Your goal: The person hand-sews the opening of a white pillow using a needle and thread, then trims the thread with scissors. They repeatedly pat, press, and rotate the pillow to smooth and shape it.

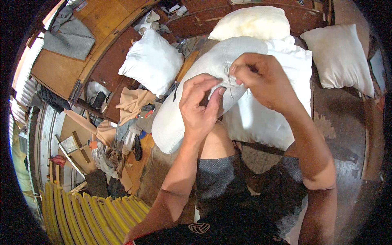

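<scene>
Pillow (192,98) stitched by hand on a person's knee, amid loose cushions and scraps.

Yellow slats (87,218) lie at lower left, cut off by the picture's rim; above them a heap of fabric scraps (122,122) is too tangled to sort out. A white cushion (152,61) rests beside the heap. The left hand (200,106) pinches the pillow's seam between thumb and fingers, hiding the cloth beneath it. The pillow lies tilted across the bare knee (216,143), partly covering a second white pillow (277,106) behind. The right hand (261,79) is closed on the seam; dark thread shows near it, but any needle is too small to make out. A cream cushion (341,57) sits at far right.
</scene>
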A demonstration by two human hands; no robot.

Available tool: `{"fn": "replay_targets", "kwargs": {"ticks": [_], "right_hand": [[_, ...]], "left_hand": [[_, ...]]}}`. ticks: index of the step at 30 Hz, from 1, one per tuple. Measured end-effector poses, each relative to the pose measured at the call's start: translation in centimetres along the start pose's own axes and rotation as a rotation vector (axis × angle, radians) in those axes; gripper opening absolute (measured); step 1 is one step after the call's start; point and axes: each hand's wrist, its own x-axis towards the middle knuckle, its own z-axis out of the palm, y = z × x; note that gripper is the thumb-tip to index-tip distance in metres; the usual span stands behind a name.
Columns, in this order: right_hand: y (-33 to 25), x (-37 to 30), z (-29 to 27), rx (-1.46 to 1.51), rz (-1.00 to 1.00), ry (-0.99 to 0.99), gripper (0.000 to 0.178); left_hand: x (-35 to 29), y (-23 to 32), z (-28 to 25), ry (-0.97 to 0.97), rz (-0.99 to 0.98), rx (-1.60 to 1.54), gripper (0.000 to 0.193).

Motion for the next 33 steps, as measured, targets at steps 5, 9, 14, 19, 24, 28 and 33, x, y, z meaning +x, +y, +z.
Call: {"fn": "replay_targets", "kwargs": {"ticks": [5, 9, 14, 19, 24, 28, 33], "right_hand": [[-0.2, -2.2, -2.1, 0.032, 0.111, 0.124, 0.017], [0.6, -4.5, -2.5, -0.195, 0.089, -0.048, 0.019], [0.6, -5.5, -0.5, -0.224, 0.096, -0.125, 0.017], [0.3, -6.0, 1.3, -0.106, 0.182, -0.184, 0.022], [-0.1, -6.3, 4.8, 0.352, 0.257, -0.087, 0.026], [0.5, -8.0, 6.0, 0.151, 0.18, -0.026, 0.024], [2.6, -11.7, 6.8, 0.014, 0.183, -0.145, 0.021]], "left_hand": [[-1.3, 1.6, -0.5, 0.092, 0.029, 0.198, 0.02], [-0.8, 3.3, -0.3, 0.001, -0.062, 0.403, 0.015], [-2.1, 3.3, -0.9, -0.178, -0.148, 0.332, 0.007], [-5.4, 5.5, -3.1, -0.283, -0.252, 0.257, 0.008], [-6.1, 4.3, -2.0, -0.196, -0.302, 0.075, 0.007], [-7.1, 5.2, -1.5, -0.298, -0.419, 0.083, 0.011], [-11.6, 5.0, -2.1, -0.432, -0.372, 0.048, 0.014]]}}
